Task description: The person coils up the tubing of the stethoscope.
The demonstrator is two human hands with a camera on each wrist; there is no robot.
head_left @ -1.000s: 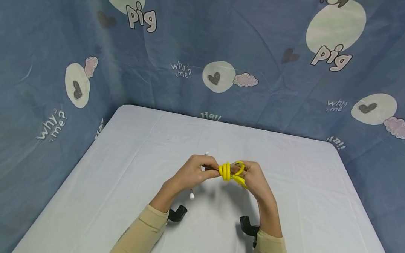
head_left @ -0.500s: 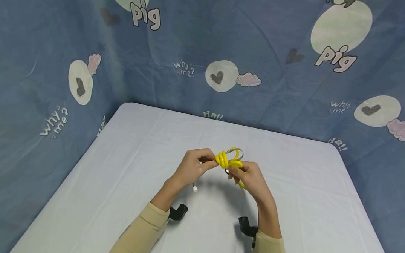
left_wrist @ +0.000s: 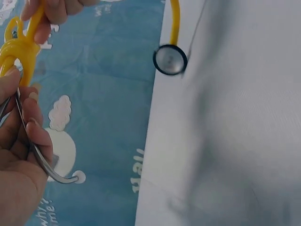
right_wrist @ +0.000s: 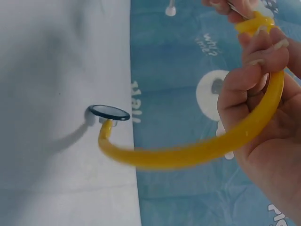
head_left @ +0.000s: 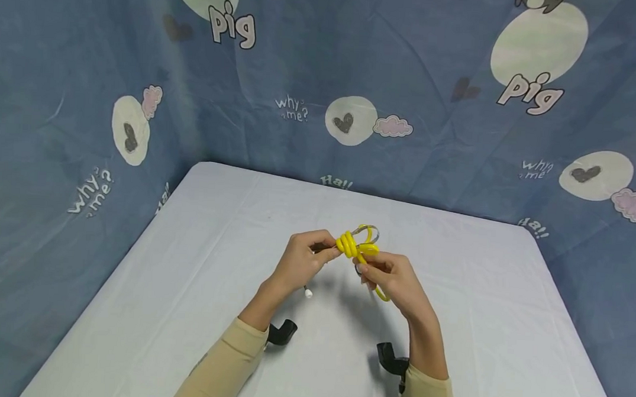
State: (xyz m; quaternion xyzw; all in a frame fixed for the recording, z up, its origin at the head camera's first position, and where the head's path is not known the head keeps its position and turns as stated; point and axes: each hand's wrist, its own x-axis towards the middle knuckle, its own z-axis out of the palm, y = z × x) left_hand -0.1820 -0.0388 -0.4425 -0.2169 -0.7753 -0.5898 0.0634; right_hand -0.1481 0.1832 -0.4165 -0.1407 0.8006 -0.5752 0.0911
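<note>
A stethoscope with yellow tubing [head_left: 347, 245] is held up above the table between both hands. Its tube is wound in several turns, with a small loop standing up at the right end. My left hand [head_left: 306, 260] pinches the metal ear tubes [left_wrist: 43, 162] right beside the coil. A white eartip [head_left: 308, 293] hangs below that hand. The fingers of my right hand [head_left: 397, 279] grip the tube just below the coil. From there the free tube [right_wrist: 183, 156] curves down to the round chestpiece [right_wrist: 109, 113], dark-rimmed with a pale face.
A white-covered table [head_left: 231, 230] lies under the hands. Behind it hangs a blue printed cloth [head_left: 281, 55]. Black curved mounts [head_left: 282, 332] stick out from both wrists over the table.
The wound tubing has risen slightly and tilted, and its loop now shows above the right hand. The right hand has shifted from around the loop to the tube below; the left keeps its pinch.
</note>
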